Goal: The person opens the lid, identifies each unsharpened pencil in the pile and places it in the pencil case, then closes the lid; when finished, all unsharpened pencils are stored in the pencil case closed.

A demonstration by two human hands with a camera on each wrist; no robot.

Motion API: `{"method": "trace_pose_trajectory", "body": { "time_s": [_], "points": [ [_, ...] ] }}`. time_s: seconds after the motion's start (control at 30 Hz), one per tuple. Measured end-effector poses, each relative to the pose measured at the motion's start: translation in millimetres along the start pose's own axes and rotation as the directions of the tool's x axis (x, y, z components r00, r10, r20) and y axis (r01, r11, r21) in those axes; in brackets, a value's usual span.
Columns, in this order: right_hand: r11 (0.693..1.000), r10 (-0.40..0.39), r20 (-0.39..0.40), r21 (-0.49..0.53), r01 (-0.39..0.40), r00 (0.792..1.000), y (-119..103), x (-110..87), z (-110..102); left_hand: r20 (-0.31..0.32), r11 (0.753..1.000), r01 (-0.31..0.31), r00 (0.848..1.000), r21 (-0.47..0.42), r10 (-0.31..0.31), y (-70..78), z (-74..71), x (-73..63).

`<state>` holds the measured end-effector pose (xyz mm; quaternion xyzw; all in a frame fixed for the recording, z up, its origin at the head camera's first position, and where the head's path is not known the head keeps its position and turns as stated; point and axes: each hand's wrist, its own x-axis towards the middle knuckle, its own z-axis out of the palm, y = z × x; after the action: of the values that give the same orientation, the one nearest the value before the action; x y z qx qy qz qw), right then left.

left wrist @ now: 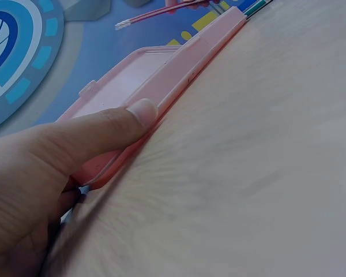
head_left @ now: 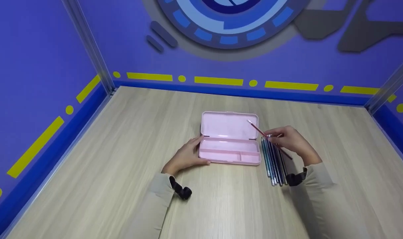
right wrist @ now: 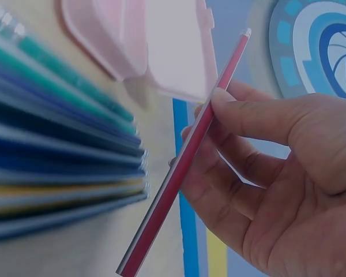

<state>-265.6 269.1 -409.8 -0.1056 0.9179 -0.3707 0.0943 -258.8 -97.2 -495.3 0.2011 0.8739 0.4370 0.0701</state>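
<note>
A pink pencil case (head_left: 229, 144) lies opened on the table, its lid laid back and its compartments bare. At its left end my left hand (head_left: 187, 154) holds it, and in the left wrist view the thumb (left wrist: 141, 112) presses on the front wall. My right hand (head_left: 289, 141) pinches a red pencil (right wrist: 187, 150) between thumb and fingers, clear of the tabletop and tilted, its pale end towards the lid. Below that hand, right of the case, lies a row of several pencils (head_left: 273, 162) in green, blue and dark colours.
The pale wood table (head_left: 128, 132) is bounded by blue panels (head_left: 32, 49) at the left, back and right. Dark straps with small cameras are on both wrists, the right camera (head_left: 295, 179) close over the pencil row's lower end.
</note>
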Motion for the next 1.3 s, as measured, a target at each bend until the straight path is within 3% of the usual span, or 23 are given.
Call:
{"method": "trace_pose_trajectory", "body": {
  "time_s": [0.4, 0.73, 1.3],
  "points": [
    [0.990, -0.133, 0.004, -0.040, 0.133, 0.991, -27, 14.1, 15, -0.012, 1.000, -0.001, 1.000, -0.005, 0.000, 0.0, 1.4, -0.8],
    [0.963, -0.264, 0.015, -0.049, 0.265, 0.964, -40, 27.2, 31, -0.014, 1.000, 0.005, 1.000, -0.006, -0.005, 1.0, 0.8, -0.9],
    [0.955, -0.294, 0.078, -0.010, 0.296, 0.953, -62, 38.4, 51, -0.015, 1.000, 0.003, 1.000, -0.017, -0.004, -0.4, 0.5, -2.1]
  ]
}}
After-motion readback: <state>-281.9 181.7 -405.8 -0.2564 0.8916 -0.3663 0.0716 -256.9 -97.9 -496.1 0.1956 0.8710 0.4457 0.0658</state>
